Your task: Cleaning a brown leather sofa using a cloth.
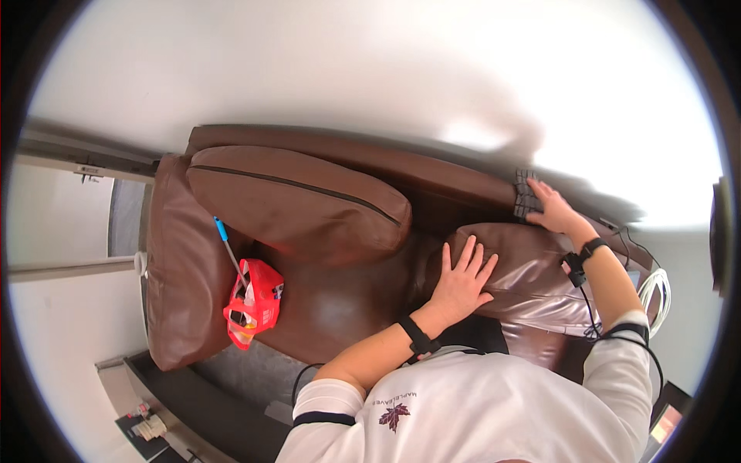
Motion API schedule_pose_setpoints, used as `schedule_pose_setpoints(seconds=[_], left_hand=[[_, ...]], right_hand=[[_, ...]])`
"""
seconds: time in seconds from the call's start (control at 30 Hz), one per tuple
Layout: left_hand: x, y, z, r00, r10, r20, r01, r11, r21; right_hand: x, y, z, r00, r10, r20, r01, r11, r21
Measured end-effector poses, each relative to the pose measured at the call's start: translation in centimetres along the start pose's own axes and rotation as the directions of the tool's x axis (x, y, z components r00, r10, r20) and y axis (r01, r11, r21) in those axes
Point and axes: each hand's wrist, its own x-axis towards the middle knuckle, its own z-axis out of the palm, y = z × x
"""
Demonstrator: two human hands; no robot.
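My left hand rests with its fingers spread on a brown leather sofa cushion and grips nothing. Farther right and up, my right hand lies over the edge of a dark checked cloth draped on the top of the sofa's backrest. Whether its fingers pinch the cloth is unclear. A second brown cushion, with a dark zip along it, leans against the backrest on the left. On the sofa seat near the left armrest stands a red bag holding several items, with a blue-handled rod sticking out.
The white wall runs behind the sofa. A coiled white cable hangs at the right end. The left armrest stands beside a doorway. Small items lie on a dark surface at the lower left. Black cables run along my arms.
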Motion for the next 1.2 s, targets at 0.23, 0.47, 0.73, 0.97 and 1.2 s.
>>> schedule_pose_setpoints(seconds=[0.23, 0.47, 0.73, 0.97, 1.2], left_hand=[[-0.8, 0.2, 0.1, 0.997, -0.068, -0.038, 0.067, 0.997, -0.023], [-0.4, 0.7, 0.6, 0.996, -0.077, -0.033, 0.077, 0.997, -0.004], [-0.1, 0.5, 0.3, 0.996, -0.085, -0.016, 0.086, 0.996, 0.022], [0.2, 0.3, 0.3, 0.997, -0.069, -0.025, 0.069, 0.998, 0.007], [0.3, 0.5, 0.4, 0.997, -0.075, 0.015, 0.075, 0.997, 0.008]], right_hand=[[6.7, -6.3, -0.7, 0.929, -0.331, 0.167, 0.344, 0.937, -0.056], [13.9, -22.4, 3.5, 0.762, -0.646, 0.037, 0.634, 0.733, -0.248], [11.0, -14.8, 2.9, 0.773, -0.625, 0.109, 0.631, 0.743, -0.223], [0.8, -0.9, -2.0, 0.909, -0.191, 0.371, 0.223, 0.974, -0.045], [0.3, 0.0, -2.3, 0.925, -0.15, 0.348, 0.207, 0.969, -0.132]])
